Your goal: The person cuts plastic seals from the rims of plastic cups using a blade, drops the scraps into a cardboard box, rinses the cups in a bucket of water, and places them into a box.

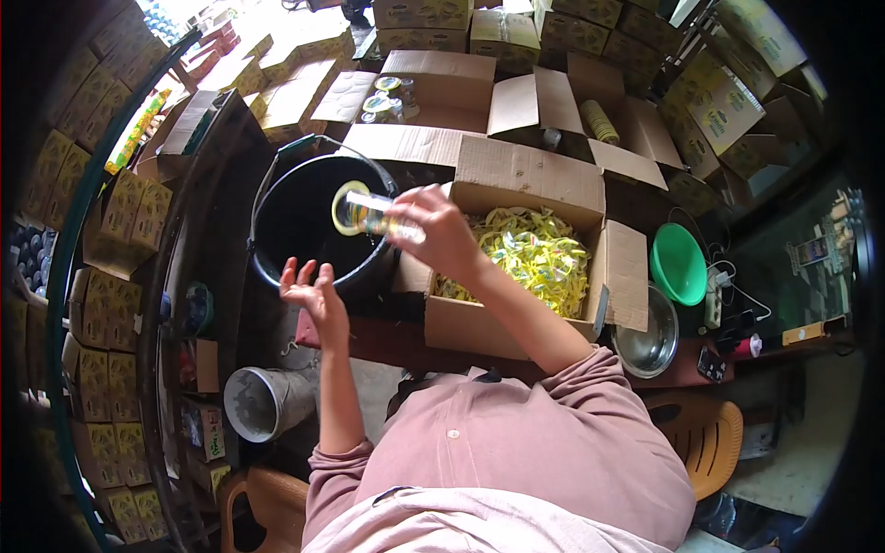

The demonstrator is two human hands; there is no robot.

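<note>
My right hand is closed around a small clear jar, tilted sideways above the rim of a black bucket. A yellow-edged round end of the jar points left; motion blurs its details. My left hand is raised just below the bucket's near rim, fingers spread and holding nothing. Under my right forearm stands an open cardboard box full of crumpled yellow-and-white labels or wrappers; I cannot tell which.
Behind are open cartons, one with several jars, another with a stack of yellow discs. A green bowl and metal basin stand right. A grey bucket sits lower left. Stacked cartons line the left side.
</note>
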